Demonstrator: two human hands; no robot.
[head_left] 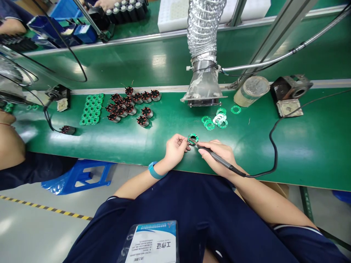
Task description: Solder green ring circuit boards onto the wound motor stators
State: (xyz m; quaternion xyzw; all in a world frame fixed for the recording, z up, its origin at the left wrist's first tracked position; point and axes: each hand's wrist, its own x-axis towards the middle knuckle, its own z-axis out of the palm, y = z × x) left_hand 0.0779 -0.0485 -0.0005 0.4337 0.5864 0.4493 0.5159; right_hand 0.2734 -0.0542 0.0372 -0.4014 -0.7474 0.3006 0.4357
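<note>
My right hand [219,155] is closed around a soldering iron [218,157], whose tip touches or hovers close to a green ring-shaped circuit board [193,138]. That board appears to sit on top of a motor stator, mostly hidden beneath it. With thumb and fingers, my left hand [177,149] grips the left side of this piece and steadies it on the bench. Beyond my hands lies a loose pile of green and white ring boards [219,118]. To the left stand several motor stators [122,104] with copper windings, beside a panel of green ring boards [92,109].
A fume extractor hood [203,86] hangs low behind the work. At back right are a round tin [251,91] and a soldering iron stand [290,87] with a sponge. The iron's cord [274,146] loops over the right side. A co-worker's arm [11,142] rests at left.
</note>
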